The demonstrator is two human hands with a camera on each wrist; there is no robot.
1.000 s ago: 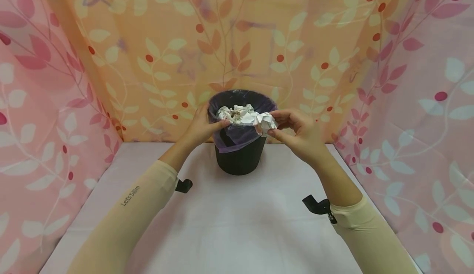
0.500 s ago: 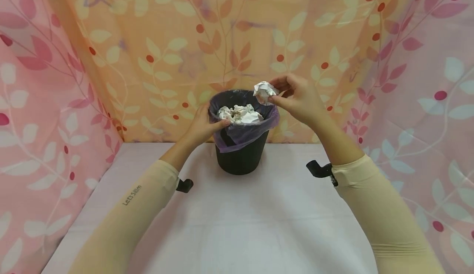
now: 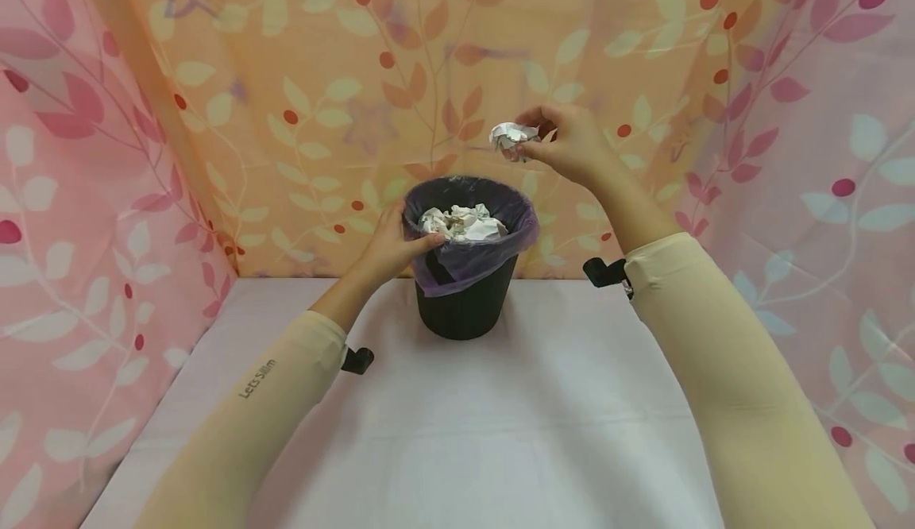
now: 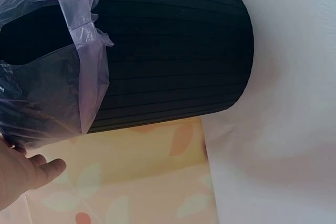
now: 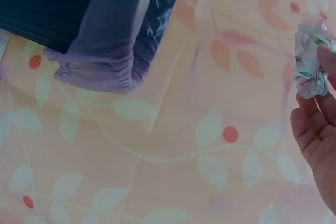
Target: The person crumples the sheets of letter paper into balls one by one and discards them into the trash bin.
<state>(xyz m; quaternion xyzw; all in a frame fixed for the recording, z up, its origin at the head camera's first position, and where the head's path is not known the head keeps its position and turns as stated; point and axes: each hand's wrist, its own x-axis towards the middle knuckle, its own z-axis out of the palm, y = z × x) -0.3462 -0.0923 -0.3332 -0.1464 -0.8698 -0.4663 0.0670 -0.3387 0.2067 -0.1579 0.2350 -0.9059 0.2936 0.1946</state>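
A black ribbed trash can (image 3: 461, 314) stands on the white cloth, lined with a translucent purple bag (image 3: 475, 265) folded over its rim. Several crumpled white papers (image 3: 465, 223) lie inside it. At the can's left side, my left hand (image 3: 389, 247) grips the rim, thumb over the front; in the left wrist view that hand (image 4: 23, 174) is beside the bag's edge. Above and right of the opening, my right hand (image 3: 568, 144) pinches a crumpled paper ball (image 3: 513, 140) between thumb and fingers. The right wrist view shows this paper ball (image 5: 310, 59) well apart from the bag.
A white cloth surface (image 3: 457, 434) spreads in front of the can. Orange leaf-patterned fabric (image 3: 322, 116) hangs close behind it, with pink patterned fabric (image 3: 79, 235) on both sides. Black wrist mounts (image 3: 357, 360) stick out from both sleeves.
My right hand has lifted the paper ball from the can's front right rim to above the opening. My left hand stays at the rim; the can has barely moved.
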